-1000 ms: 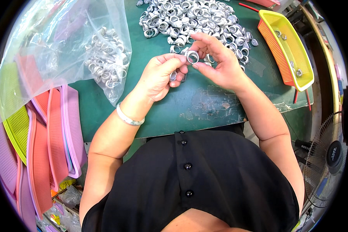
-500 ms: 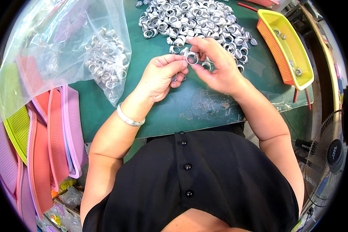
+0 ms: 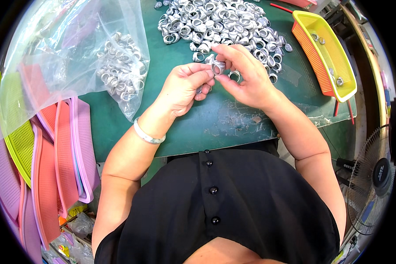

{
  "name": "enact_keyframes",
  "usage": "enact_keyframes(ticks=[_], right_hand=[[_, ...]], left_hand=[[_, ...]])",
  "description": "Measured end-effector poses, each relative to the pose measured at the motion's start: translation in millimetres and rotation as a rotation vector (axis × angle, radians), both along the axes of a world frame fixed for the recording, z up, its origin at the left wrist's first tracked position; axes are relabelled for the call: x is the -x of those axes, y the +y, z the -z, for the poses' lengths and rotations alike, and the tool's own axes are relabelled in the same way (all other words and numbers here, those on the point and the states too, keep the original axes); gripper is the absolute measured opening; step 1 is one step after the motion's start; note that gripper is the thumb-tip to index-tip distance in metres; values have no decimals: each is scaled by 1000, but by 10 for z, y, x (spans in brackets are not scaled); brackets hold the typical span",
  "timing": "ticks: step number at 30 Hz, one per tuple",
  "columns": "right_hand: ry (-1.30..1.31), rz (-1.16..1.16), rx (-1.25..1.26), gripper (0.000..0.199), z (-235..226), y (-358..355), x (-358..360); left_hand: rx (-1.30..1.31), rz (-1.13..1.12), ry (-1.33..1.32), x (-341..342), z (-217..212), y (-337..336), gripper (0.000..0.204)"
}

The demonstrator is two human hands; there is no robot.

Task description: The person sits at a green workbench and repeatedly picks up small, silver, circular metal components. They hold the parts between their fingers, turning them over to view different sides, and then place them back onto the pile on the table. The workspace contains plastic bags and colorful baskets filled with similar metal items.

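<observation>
Left hand (image 3: 183, 86) pinches a silver ring (image 3: 218, 67) between thumb and forefinger, above the green bench (image 3: 189, 132), near the pile of rings (image 3: 220, 22). Right hand (image 3: 244, 78) curves close beside it; whether those fingers grip it, I cannot tell.

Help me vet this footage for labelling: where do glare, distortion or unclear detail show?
Head view: pale highlights streak the clear plastic bag; the near edge of the green table curves and the picture's corners go black; the ring in the left hand shows its hoop, but fine detail is too small to tell.
</observation>
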State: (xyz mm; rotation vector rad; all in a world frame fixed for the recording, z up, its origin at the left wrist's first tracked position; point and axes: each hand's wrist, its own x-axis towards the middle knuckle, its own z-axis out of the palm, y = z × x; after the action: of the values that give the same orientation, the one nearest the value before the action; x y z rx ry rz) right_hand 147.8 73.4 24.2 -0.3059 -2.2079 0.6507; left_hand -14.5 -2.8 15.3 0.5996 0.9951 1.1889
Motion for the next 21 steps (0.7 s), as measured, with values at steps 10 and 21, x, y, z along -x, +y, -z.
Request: enact_keyframes(ticks=[10, 21], right_hand=[[8, -22, 1, 57, -16, -16, 1], [51, -41, -40, 58, 37, -7, 29]], left_hand=[[2, -4, -36, 4, 2, -9, 13], [53, -38, -113, -6, -2, 3, 11]])
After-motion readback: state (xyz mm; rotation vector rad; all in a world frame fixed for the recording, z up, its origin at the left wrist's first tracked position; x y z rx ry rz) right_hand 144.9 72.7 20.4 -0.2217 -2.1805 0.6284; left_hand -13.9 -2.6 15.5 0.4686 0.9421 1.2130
